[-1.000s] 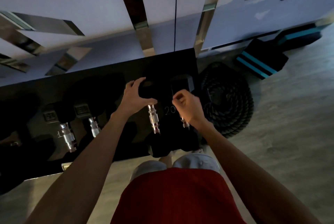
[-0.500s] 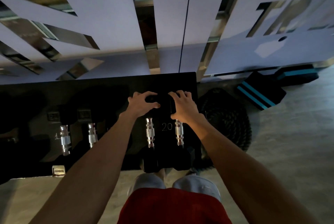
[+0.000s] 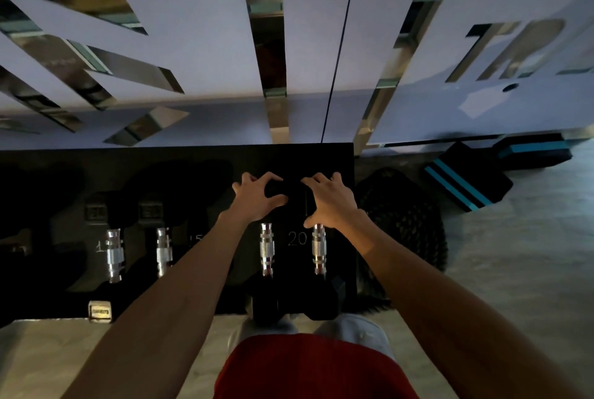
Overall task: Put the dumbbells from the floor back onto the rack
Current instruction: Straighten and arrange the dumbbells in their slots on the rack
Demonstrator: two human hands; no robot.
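Note:
Two black dumbbells with silver handles lie side by side on the black rack (image 3: 193, 154), by a white "20" mark. My left hand (image 3: 257, 197) grips the far head of the left dumbbell (image 3: 266, 249). My right hand (image 3: 332, 200) grips the far head of the right dumbbell (image 3: 319, 249). Both near heads hang over the rack's front edge. Two more dumbbells (image 3: 114, 254) rest in slots further left on the rack.
A coiled black battle rope (image 3: 405, 221) lies on the floor right of the rack. Black blocks with teal stripes (image 3: 466, 180) sit against the white mirrored wall behind it. My red shorts and shoes are just in front of the rack.
My right hand left the right dumbbell's handle and moved up onto its far head. Both dumbbells now lie straight and parallel, and the view has tilted upward.

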